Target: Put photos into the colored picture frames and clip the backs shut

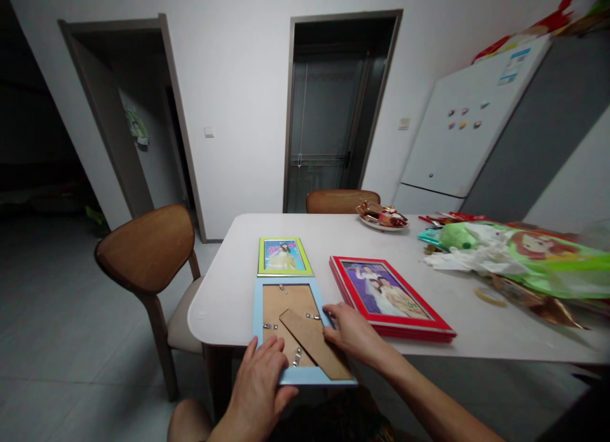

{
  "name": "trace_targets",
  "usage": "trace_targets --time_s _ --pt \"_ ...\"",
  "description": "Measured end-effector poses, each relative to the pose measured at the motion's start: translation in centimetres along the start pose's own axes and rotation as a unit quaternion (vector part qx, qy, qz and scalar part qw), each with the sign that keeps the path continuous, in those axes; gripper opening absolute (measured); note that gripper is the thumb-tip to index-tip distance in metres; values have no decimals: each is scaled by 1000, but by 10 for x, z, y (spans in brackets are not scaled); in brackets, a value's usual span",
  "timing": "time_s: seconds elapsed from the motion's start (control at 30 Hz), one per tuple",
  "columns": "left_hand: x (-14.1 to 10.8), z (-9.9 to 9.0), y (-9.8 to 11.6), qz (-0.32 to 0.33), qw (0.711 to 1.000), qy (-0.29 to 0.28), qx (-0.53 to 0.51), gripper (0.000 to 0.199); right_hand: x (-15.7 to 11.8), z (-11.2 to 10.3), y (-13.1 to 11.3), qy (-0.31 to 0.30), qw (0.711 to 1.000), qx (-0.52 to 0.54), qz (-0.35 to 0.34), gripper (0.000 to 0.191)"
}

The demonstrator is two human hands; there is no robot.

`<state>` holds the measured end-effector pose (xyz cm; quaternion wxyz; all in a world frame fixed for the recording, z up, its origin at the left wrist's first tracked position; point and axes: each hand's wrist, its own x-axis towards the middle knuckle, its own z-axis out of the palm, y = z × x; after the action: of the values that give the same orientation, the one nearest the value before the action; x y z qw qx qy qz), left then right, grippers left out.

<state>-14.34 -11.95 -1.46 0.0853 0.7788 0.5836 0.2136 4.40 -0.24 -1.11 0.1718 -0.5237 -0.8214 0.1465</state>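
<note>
From my remote view, the blue frame lies back-up at 6 o'clock, overhanging the table, long axis 12 to 6. My left hand grips its 7 o'clock corner; my right hand, nearer the stand leg, grips its 3 o'clock edge.

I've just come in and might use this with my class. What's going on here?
A person sits at a table with both hands on a blue frame. It lies back up, its brown stand showing, and juts past the near edge. The left hand is at its lower left corner, the right hand at its right side. A green frame lies picture up just beyond, and red frames are stacked to the right.
</note>
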Motion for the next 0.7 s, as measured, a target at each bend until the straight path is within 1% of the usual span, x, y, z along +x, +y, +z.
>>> trace_targets --time_s 0.07,0.13,0.2,0.3,0.47,0.53,0.57,0.6,0.7 --pt "1 -2 0 -8 1000 -9 -14 24 5 1 -3 7 999 -24 -21 34" --pt "2 -1 1 -10 1000 -7 -26 24 12 4 -5 11 999 -39 -37 30" --pt "3 0 0 -6 999 -1 -35 24 18 8 -7 15 998 -55 -38 26" --pt "4 1 -1 2 999 7 -42 25 24 13 -9 30 996 -75 -33 25" --pt "3 3 -4 4 999 13 -42 40 21 10 -13 44 993 -106 -33 24" --pt "3 4 -5 9 999 13 -40 38 18 10 -20 67 992 -96 -57 24" --pt "3 5 -5 14 999 13 -40 36 16 12 -24 72 991 -78 -81 24" --pt "4 5 -6 17 999 14 -39 35 16 14 -30 67 990 -54 -109 23" --pt "5 6 -7 25 999 18 -38 36 18 26 -49 23 984 14 -177 20"
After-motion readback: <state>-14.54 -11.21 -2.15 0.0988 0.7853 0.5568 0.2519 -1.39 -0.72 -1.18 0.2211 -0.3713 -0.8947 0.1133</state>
